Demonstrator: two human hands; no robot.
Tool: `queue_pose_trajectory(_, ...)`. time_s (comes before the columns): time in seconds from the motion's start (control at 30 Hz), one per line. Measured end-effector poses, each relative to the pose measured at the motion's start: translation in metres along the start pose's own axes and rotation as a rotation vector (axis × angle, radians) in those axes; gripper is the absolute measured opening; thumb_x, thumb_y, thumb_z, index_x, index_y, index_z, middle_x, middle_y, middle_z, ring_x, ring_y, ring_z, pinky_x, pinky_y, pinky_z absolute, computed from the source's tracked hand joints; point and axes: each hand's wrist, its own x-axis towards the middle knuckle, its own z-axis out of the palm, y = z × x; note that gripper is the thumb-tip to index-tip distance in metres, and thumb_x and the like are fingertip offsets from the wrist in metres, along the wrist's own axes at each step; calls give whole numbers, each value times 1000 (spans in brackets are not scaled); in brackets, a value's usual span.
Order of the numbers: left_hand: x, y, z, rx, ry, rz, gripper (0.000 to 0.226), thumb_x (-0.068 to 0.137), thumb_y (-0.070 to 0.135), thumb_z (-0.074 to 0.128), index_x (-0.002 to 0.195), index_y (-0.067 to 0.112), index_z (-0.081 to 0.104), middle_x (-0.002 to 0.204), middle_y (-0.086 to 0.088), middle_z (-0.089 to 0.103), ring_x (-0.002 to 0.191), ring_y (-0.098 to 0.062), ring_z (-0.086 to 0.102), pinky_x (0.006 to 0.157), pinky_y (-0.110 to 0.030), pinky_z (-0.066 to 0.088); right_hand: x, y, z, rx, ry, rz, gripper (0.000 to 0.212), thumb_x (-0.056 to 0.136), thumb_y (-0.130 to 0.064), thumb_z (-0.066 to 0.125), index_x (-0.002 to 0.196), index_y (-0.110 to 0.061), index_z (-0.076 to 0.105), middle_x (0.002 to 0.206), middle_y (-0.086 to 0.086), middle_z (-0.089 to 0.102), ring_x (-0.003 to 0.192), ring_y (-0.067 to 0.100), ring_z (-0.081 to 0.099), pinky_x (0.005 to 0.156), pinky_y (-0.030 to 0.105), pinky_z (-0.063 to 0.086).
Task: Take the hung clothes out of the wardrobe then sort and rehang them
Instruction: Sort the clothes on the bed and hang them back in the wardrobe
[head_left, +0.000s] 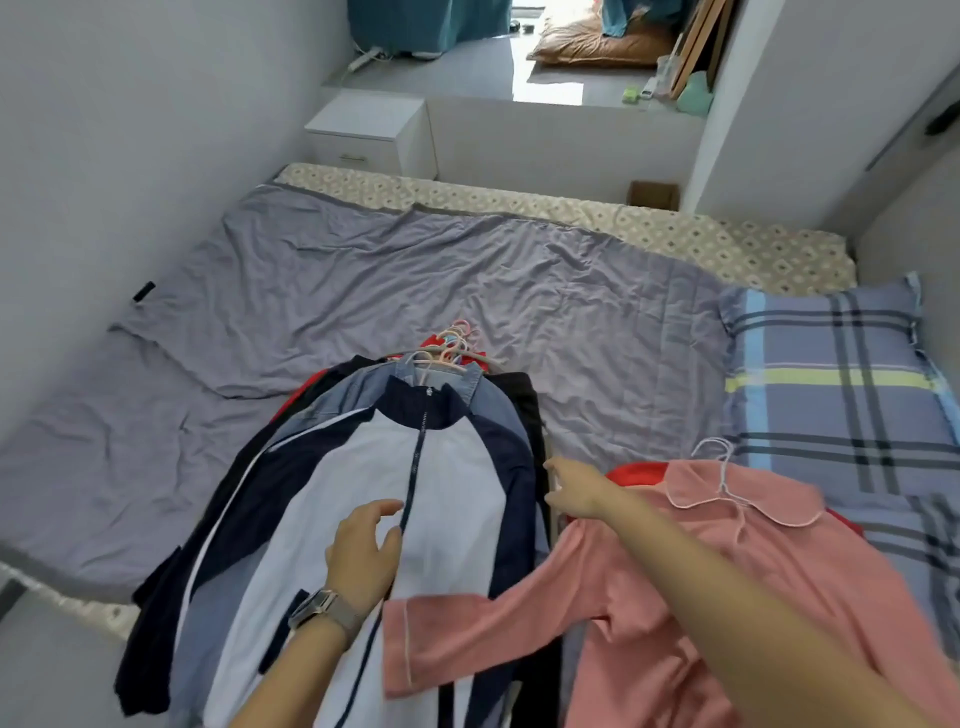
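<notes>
Removal complete: stacked hangered garments (395, 467) lie on the bed (363, 291). Sorting underway (pink shirt (727, 561) separated); left hand (363, 551) spread, right hand (574, 488) grip indeterminate. Rehanging remains.

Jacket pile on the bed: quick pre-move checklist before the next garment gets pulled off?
1. Top jacket lies flat, zip up, on the pile: ok.
2. Left hand rests on the jacket front, fingers relaxed, gripping nothing: ok.
3. Right hand is at the pile's right edge; what its fingers pinch: cannot tell.
4. Hanger hooks are bunched together at the top of the pile, may snag: not ok.
5. Pink shirt has a sleeve lying over the jacket's lower edge: not ok.
6. Free blanket space beyond the pile for sorting: ok.
</notes>
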Motion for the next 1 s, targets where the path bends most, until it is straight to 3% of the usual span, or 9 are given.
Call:
queue_pose_trajectory(0.1, 36, -25, -20, -19, -47, 57, 27, 90, 14, 52, 116, 23, 55, 116, 4, 58, 105, -13, 53, 95, -34, 43, 30, -28, 1, 52, -11, 59, 58, 93, -16, 49, 147, -11, 28, 146, 13, 41, 129, 28, 44, 101, 30, 39)
queue_pose_trajectory(0.23, 80, -58, -38, -76, -108, 79, 30, 91, 8, 52, 117, 21, 54, 112, 3, 58, 91, -1, 55, 73, -9, 40, 83, -54, 17, -18, -65, 138, 57, 93, -18, 48, 146, -10, 27, 144, 14, 42, 128, 31, 45, 103, 36, 40)
queue_pose_trajectory(0.37, 103, -90, -45, -123, -127, 57, 29, 92, 8, 51, 116, 23, 53, 110, 6, 57, 92, -1, 55, 69, -5, 42, 134, -72, 34, -191, -35, 197, 65, 90, -23, 53, 145, -8, 24, 146, 12, 37, 134, 34, 34, 108, 38, 33)
queue_pose_trajectory(0.5, 114, -119, -49, -150, -125, 35, 28, 92, 7, 50, 114, 25, 54, 108, 9, 58, 94, -2, 56, 71, -5, 44, 176, -82, 43, -116, 87, 257, 78, 87, -20, 57, 151, -12, 12, 151, 11, 28, 139, 34, 22, 107, 42, 32)
queue_pose_trajectory(0.67, 117, -146, -53, -155, -119, 17, 30, 92, 6, 50, 107, 32, 53, 105, 13, 60, 93, -5, 58, 72, -6, 44, 210, -80, 48, -28, 95, 354, 87, 86, -24, 60, 152, -15, 4, 143, 18, 37, 134, 37, 30, 104, 44, 37)
queue_pose_trajectory(0.73, 118, -154, -55, -157, -129, 15, 32, 92, 6, 51, 104, 35, 53, 104, 12, 61, 92, -7, 59, 73, -6, 44, 214, -79, 55, -55, 73, 350, 85, 82, -31, 63, 149, -16, 13, 136, 15, 45, 130, 37, 36, 101, 46, 40)
queue_pose_trajectory(0.83, 118, -160, -56, -175, -128, -10, 36, 90, 3, 53, 101, 38, 53, 103, 9, 62, 91, -12, 60, 74, -8, 45, 211, -88, 65, -51, 67, 264, 61, 82, -50, 60, 130, -15, 43, 125, 10, 56, 116, 31, 50, 91, 42, 46)
queue_pose_trajectory(0.9, 117, -160, -56, -185, -112, -20, 37, 90, 2, 53, 100, 39, 53, 103, 7, 63, 91, -12, 60, 73, -8, 45, 199, -101, 76, 68, 136, 186, 46, 83, -58, 56, 103, -17, 56, 102, 4, 64, 91, 24, 59, 75, 36, 47)
queue_pose_trajectory(1.0, 112, -148, -58, -197, -50, 18, 37, 90, 2, 52, 97, 39, 56, 103, 11, 62, 95, 0, 56, 73, -6, 44, 162, -119, 94, 166, 412, 158, 53, 82, -65, 51, 66, -15, 43, 61, -4, 50, 56, 14, 47, 52, 30, 35)
